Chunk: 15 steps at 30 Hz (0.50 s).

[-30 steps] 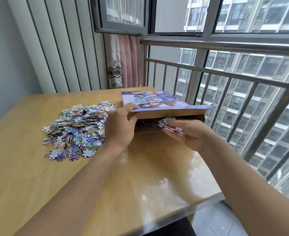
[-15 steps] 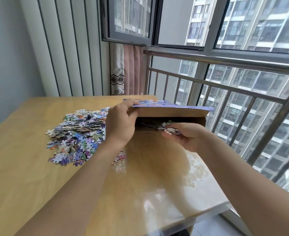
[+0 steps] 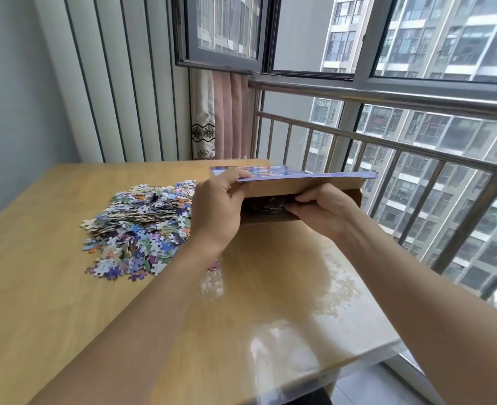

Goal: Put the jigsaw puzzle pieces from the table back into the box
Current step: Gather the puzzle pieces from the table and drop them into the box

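- The box (image 3: 305, 187) is seen at the far right of the wooden table (image 3: 51, 302), beside the window railing (image 3: 402, 147), with its printed flap raised.
- The flap's near left corner is gripped by the left hand (image 3: 216, 213), thumb on top and fingers curled beneath.
- The right hand (image 3: 324, 211) is held at the box's open mouth, its fingers curled inward into the dark opening; whether any pieces are pinched there cannot be told, since the fingertips are hidden.
- A heap of jigsaw puzzle pieces (image 3: 139, 229) is spread on the table just left of the left hand, outside the box.
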Motion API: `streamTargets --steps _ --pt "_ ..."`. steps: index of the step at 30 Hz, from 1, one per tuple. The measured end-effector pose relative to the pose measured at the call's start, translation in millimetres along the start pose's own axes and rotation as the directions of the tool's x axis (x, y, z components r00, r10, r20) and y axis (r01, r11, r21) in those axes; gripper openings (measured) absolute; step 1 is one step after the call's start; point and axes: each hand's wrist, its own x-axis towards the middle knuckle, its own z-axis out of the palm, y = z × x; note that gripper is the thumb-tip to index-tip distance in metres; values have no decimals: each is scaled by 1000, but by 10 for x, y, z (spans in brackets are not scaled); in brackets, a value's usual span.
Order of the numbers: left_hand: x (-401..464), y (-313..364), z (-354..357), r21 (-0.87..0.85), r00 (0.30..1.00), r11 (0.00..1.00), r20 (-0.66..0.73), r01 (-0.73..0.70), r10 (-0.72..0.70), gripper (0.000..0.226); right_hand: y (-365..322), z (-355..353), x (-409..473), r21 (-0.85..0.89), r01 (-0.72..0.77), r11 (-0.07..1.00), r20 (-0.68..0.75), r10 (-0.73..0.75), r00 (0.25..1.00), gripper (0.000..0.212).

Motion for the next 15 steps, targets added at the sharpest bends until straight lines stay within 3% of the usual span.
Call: streamTargets --steps 9,13,15 --pt "-43 -9 6 -101 997 992 -15 73 -74 7 63 -19 32 211 45 976 75 -62 995 62" --pt "-25 -62 -19 -89 996 993 -20 81 -83 7 55 -70 111 -80 133 988 -64 -138 988 47" --pt "-24 -88 -18 -94 995 991 -14 93 -94 8 65 -191 63 -278 202 939 -53 -225 973 38"
